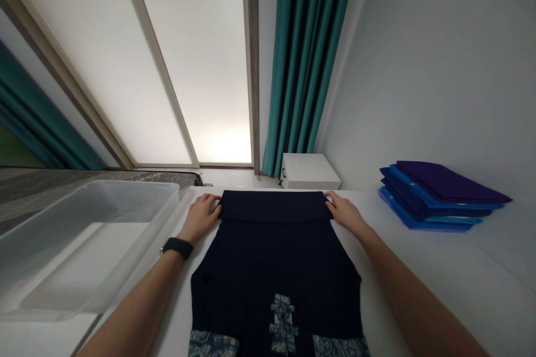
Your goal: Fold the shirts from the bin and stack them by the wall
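Observation:
A navy blue shirt (276, 268) lies flat on the white table in front of me, with blue-and-white patterned trim down its middle and patterned patches at its near corners. Its far end is folded over into a straight band. At the left end of that band, my left hand (202, 215), with a black watch on the wrist, is closed on the fabric, fingertips at the corner. My right hand (344, 212) pinches the opposite corner, thumb and fingers on the cloth. The shirt's nearest part runs out of view at the bottom.
On the left stands a translucent plastic bin (138, 245). A stack of folded purple and blue cloths (444, 195) sits at the right of the white table (402, 268). Beyond the table are a white cabinet (310, 170), a teal curtain (310, 67) and frosted panels (196, 56).

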`<action>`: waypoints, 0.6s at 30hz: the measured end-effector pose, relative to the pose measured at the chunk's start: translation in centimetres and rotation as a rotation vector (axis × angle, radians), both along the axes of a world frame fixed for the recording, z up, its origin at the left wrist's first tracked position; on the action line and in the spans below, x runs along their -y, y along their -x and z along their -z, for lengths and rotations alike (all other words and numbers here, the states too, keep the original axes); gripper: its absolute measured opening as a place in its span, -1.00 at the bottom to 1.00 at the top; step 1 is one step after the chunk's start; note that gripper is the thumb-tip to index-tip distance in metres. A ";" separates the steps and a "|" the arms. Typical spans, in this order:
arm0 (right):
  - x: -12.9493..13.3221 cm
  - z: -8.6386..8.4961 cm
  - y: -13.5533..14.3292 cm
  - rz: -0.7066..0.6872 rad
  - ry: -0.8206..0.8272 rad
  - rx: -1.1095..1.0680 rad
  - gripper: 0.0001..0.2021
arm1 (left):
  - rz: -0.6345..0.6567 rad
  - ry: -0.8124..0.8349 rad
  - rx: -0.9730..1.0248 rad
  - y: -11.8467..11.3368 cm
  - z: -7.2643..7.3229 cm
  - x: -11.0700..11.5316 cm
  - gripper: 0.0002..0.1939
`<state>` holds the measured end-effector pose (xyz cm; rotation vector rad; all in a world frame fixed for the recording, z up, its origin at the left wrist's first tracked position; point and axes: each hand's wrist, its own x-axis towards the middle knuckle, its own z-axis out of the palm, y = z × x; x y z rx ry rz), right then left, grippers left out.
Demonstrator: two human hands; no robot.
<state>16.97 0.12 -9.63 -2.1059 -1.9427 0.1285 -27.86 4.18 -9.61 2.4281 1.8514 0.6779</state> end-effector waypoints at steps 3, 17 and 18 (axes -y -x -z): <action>0.1 -0.1 0.2 0.029 0.017 0.045 -0.72 | 0.000 -0.001 0.004 0.0 -0.1 0.0 -0.66; 0.2 -0.1 -0.8 0.056 -0.011 0.012 -0.75 | 0.019 -0.017 0.114 0.6 0.3 -0.5 -0.62; 0.2 -0.1 -0.8 0.072 -0.018 0.018 -0.75 | 0.022 -0.014 0.115 0.6 0.2 -0.6 -0.62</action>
